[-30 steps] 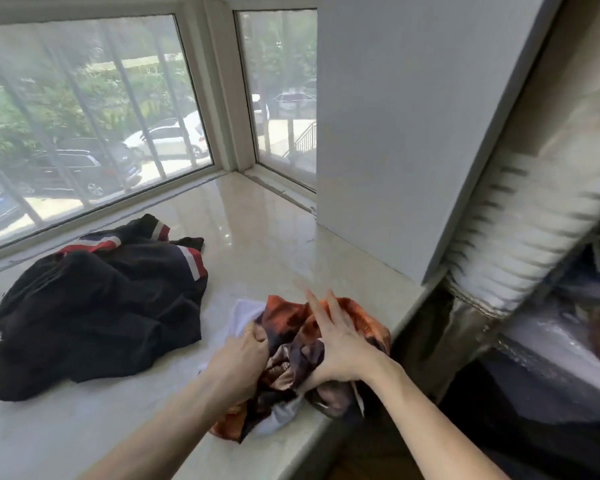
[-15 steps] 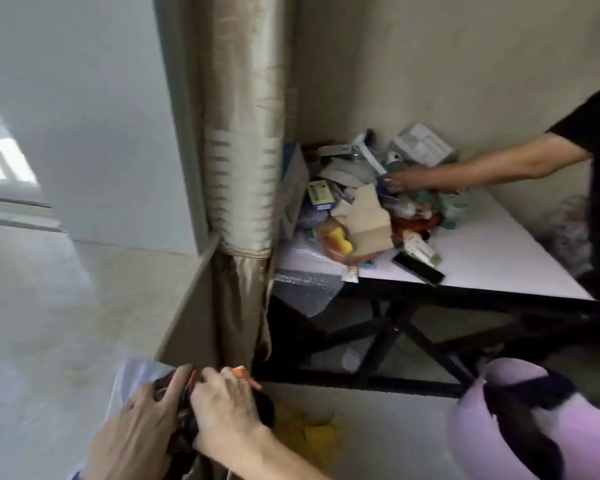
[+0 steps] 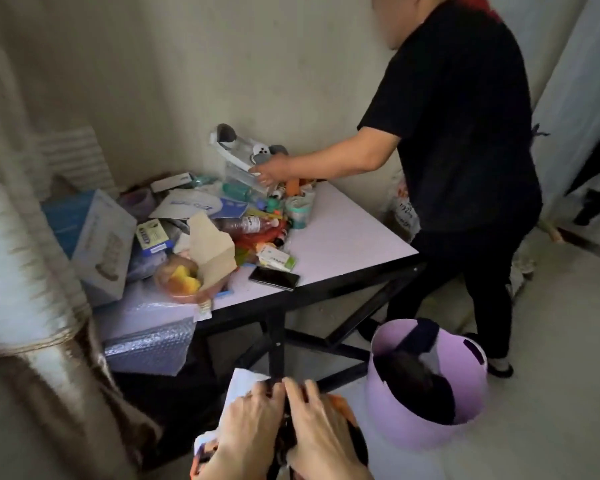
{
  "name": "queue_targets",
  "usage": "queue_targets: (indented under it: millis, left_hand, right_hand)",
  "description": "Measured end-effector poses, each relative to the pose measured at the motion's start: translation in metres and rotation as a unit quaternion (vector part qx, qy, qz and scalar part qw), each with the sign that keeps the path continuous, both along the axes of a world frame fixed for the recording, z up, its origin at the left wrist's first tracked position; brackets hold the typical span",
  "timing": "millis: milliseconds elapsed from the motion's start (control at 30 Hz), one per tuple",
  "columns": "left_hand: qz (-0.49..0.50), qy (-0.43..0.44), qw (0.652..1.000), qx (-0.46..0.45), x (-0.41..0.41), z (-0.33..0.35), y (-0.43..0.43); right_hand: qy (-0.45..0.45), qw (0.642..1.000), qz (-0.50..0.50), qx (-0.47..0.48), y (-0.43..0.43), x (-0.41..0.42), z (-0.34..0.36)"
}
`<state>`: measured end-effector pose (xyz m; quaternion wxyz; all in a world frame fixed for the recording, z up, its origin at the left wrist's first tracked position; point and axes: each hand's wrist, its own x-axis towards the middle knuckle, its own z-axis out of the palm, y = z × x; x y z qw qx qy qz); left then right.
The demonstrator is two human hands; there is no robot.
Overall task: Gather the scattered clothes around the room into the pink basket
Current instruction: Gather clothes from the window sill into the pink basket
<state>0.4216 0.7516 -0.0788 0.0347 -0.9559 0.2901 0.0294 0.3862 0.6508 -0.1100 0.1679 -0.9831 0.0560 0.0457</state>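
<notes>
My left hand (image 3: 246, 427) and right hand (image 3: 321, 429) sit together at the bottom edge of the head view. Both sets of fingers (image 3: 297, 388) are curled over a bundled orange, dark and white garment (image 3: 243, 384) and grip it between the two palms. A white corner of the cloth sticks up past my left knuckles, and an orange fold shows by my right wrist.

The pink basket (image 3: 395, 420) stands on the floor (image 3: 551, 393) just to the right of my hands, near the black table frame (image 3: 278, 337). Dark clothes (image 3: 420, 379) already lie inside it, and one dark piece hangs over the far rim. The bundle I hold is outside the basket, to its left and apart from it.

Ahead, the white tabletop (image 3: 343, 233) carries a heap of clutter on its left half. In it I make out a cardboard box (image 3: 212, 251), a plastic bottle (image 3: 250, 225), a blue and white carton (image 3: 101, 247) and a black phone (image 3: 274, 278) lying flat near the front edge. Bubble wrap (image 3: 149, 348) droops off the near left corner. A second person in black clothes (image 3: 465, 133) stands at the right side of the table, one hand (image 3: 269, 169) reaching into the clutter. A beige curtain (image 3: 25, 254) fills the left of the view, blurred.
</notes>
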Motion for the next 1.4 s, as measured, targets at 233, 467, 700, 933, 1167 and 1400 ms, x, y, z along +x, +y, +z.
queue_targets:
  millis: [233, 467, 700, 933, 1167, 1400]
  left_hand:
    - [-0.07, 0.127, 0.989, -0.014, 0.034, -0.016, -0.235]
    - [-0.116, 0.11, 0.986, -0.05, 0.062, -0.022, -0.395]
    - [-0.137, 0.101, 0.985, -0.025, 0.095, -0.049, -0.476]
    - [-0.124, 0.152, 0.977, -0.08, 0.11, -0.072, -0.465]
    - [-0.034, 0.104, 0.992, -0.064, 0.152, -0.069, -0.391]
    - [0.113, 0.044, 0.987, -0.104, 0.154, -0.049, -0.248]
  right_hand:
    - [-0.019, 0.989, -0.145, -0.011, -0.23, 0.011, -0.016]
    - [-0.073, 0.968, -0.232, -0.062, -0.391, 0.032, -0.016]
    - [-0.078, 0.959, -0.264, -0.066, -0.473, 0.07, -0.048]
    - [0.016, 0.964, -0.263, -0.046, -0.529, 0.118, -0.078]
    - [0.001, 0.981, -0.194, -0.013, -0.481, 0.158, -0.095]
    - [-0.116, 0.99, 0.034, 0.071, -0.309, 0.183, -0.059]
